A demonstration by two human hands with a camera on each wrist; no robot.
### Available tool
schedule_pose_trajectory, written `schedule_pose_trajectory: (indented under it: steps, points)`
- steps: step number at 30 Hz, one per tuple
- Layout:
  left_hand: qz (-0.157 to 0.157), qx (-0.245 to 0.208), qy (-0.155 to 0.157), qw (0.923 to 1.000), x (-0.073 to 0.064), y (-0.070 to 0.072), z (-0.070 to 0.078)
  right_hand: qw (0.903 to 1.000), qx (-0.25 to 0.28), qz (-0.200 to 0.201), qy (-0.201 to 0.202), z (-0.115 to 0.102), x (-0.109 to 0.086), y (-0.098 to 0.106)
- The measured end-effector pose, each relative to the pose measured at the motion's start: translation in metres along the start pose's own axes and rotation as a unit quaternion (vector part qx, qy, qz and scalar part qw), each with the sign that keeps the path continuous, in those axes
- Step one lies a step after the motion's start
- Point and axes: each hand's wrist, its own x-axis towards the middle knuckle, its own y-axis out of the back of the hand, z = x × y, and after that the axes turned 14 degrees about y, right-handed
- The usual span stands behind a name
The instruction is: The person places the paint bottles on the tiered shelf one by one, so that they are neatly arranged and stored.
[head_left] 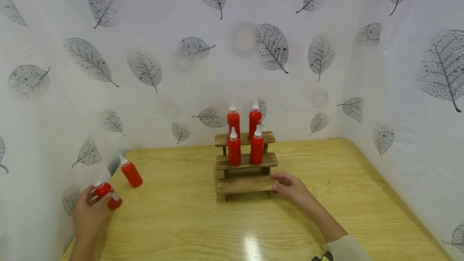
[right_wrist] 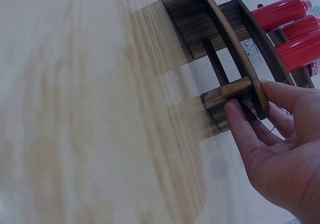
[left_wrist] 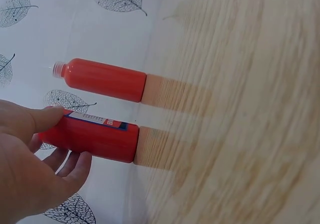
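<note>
At the left of the head view, my left hand [head_left: 88, 212] grips a red squeeze bottle [head_left: 114, 199] with a white label. In the left wrist view, thumb and fingers wrap the upper part of this bottle [left_wrist: 100, 136], whose base is at the tabletop. Just behind it stands another red bottle [head_left: 132, 175] with a white pointed cap. My right hand [head_left: 297, 192] holds the right end of the lowest step of a three-step wooden stand [head_left: 246, 185]. The right wrist view shows the thumb on the step [right_wrist: 235, 49] and fingertips against its support.
Two red bottles stand on the middle step, among them the right one [head_left: 257, 150]; two more, such as the left one [head_left: 233, 123], stand on the top step. Leaf-patterned white sheeting [head_left: 163, 104] encloses the back and sides of the wooden table [head_left: 174, 216].
</note>
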Motion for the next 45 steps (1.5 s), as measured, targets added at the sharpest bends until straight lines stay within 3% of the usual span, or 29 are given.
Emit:
schedule_pose_trajectory:
  steps: [7, 21, 25, 31, 37, 45]
  points:
    - [-0.015, 0.005, 0.018, 0.9997, -0.003, 0.002, 0.0, 1.0, 0.001, 0.007, -0.004, -0.002, 0.002, -0.002]
    - [-0.025, 0.023, 0.004, 0.9994, -0.006, -0.003, 0.008, 1.0, 0.005, 0.002, -0.001, 0.0, 0.002, -0.001]
    - [-0.037, 0.019, -0.019, 0.999, -0.015, -0.009, 0.014, 1.0, 0.007, 0.007, 0.0, 0.001, 0.002, 0.0]
    - [-0.057, 0.01, -0.081, 0.9951, -0.037, -0.02, 0.026, 0.9999, 0.01, 0.004, 0.005, 0.003, 0.002, 0.001]
    - [-0.087, -0.01, -0.141, 0.9861, -0.064, -0.036, 0.042, 0.9999, 0.01, 0.004, 0.002, 0.002, 0.002, 0.001]
    - [-0.149, -0.003, -0.18, 0.9723, -0.088, -0.063, 0.062, 1.0, 0.007, 0.004, 0.0, 0.001, 0.002, 0.0]
